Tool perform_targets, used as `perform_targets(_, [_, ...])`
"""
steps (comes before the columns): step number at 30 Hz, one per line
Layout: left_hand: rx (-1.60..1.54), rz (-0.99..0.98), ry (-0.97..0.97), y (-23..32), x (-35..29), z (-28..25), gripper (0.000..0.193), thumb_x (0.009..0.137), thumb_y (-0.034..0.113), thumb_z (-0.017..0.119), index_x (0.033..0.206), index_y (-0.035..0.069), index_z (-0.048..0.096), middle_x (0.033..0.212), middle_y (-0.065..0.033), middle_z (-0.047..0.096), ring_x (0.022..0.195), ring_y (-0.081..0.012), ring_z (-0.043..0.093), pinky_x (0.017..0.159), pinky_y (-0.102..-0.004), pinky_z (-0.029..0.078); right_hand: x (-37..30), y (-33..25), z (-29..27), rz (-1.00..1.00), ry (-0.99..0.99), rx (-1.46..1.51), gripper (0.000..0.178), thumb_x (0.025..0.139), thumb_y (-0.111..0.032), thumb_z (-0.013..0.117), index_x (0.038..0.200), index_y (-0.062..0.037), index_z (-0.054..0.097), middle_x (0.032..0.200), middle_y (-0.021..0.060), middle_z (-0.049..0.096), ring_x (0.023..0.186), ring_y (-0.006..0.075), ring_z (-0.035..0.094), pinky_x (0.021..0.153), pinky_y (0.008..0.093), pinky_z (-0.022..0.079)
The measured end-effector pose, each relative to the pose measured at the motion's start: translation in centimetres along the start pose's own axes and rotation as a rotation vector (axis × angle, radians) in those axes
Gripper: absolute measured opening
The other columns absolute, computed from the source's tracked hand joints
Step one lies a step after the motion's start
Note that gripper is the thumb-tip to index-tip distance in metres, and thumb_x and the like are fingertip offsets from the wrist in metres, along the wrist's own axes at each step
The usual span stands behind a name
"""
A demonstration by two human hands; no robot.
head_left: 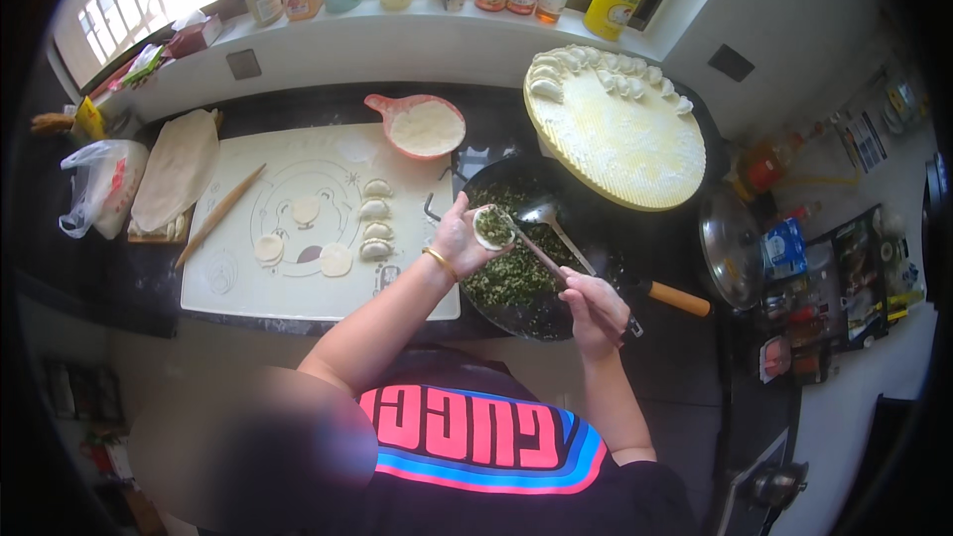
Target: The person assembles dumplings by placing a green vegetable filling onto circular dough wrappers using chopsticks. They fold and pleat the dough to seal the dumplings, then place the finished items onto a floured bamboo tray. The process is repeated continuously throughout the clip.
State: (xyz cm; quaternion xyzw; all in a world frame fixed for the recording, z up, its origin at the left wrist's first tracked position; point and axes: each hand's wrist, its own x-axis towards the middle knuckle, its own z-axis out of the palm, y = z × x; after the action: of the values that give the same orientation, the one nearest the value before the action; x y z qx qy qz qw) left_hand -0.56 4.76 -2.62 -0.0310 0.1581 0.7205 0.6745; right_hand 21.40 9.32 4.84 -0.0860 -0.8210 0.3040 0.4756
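Cupping a round wrapper (485, 242), loaded with a green filling (494, 225), on the left hand (473, 240), palm open and thumb lifted clear, over the left side of the wok (526, 330) and just past the right edge of the white mat (218, 283). Cannot tell the spread of the other left fingers, hidden beneath the dough. Pinching brown chopsticks (541, 253) between thumb and fingers of the right hand (594, 310), with tips at the filling. Most likely placing and pressing down filling in this step, before any folding. Next calling, by judgement, for tips drawn clear, a clean wrapper rim, then edges brought together and pinched. Near the mat's right edge, four folded dumplings (375, 209) in a row; left of them, three flat rounds (336, 259). At the far right corner of the bench (144, 280), a round pale-yellow tray (625, 149), with more dumplings along its far edge.
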Motion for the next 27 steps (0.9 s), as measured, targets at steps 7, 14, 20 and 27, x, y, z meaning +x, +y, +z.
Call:
perform_targets(7, [0.039, -0.043, 0.002, 0.4, -1.1, 0.5, 0.065, 0.090, 0.058, 0.023, 0.116, 0.002, 0.043, 0.112, -0.0143, 0.053, 0.105, -0.0300, 0.050, 0.094, -0.0510, 0.034, 0.2, 1.4, -0.3, 0.425, 0.238, 0.342, 0.015, 0.085, -0.011, 0.058, 0.091, 0.0022, 0.062, 0.089, 0.0152, 0.064, 0.066, 0.0164, 0.062, 0.055, 0.0229, 0.052])
perform_targets(14, [0.056, -0.083, -0.023, 1.0, -1.6, 0.1, 0.067, 0.089, 0.058, 0.022, 0.119, 0.000, 0.039, 0.117, -0.0176, 0.048, 0.109, -0.0334, 0.047, 0.093, -0.0526, 0.037, 1.0, 2.4, -1.6, 0.473, 0.271, 0.424, 0.017, 0.088, -0.014, 0.055, 0.088, 0.0026, 0.057, 0.085, 0.0166, 0.063, 0.073, 0.0224, 0.065, 0.051, 0.0237, 0.053])
perform_targets(20, [0.042, -0.159, -0.109, 1.2, -1.6, -0.2, 0.067, 0.089, 0.058, 0.022, 0.119, 0.000, 0.039, 0.118, -0.0168, 0.048, 0.109, -0.0333, 0.048, 0.092, -0.0522, 0.038, 0.8, 3.9, -1.7, 0.598, 0.314, 0.483, 0.019, 0.088, -0.016, 0.054, 0.087, 0.0029, 0.056, 0.079, 0.0157, 0.063, 0.066, 0.0235, 0.065, 0.043, 0.0213, 0.050])
perform_targets(27, [0.128, -0.214, -0.097, 1.0, -2.1, 0.0, 0.069, 0.089, 0.059, 0.024, 0.120, 0.000, 0.042, 0.116, -0.0166, 0.050, 0.109, -0.0292, 0.049, 0.093, -0.0525, 0.038, 1.0, 5.1, -1.7, 0.724, 0.373, 0.699, 0.020, 0.088, -0.019, 0.055, 0.082, -0.0001, 0.057, 0.074, 0.0111, 0.061, 0.060, 0.0211, 0.064, 0.036, 0.0206, 0.043])
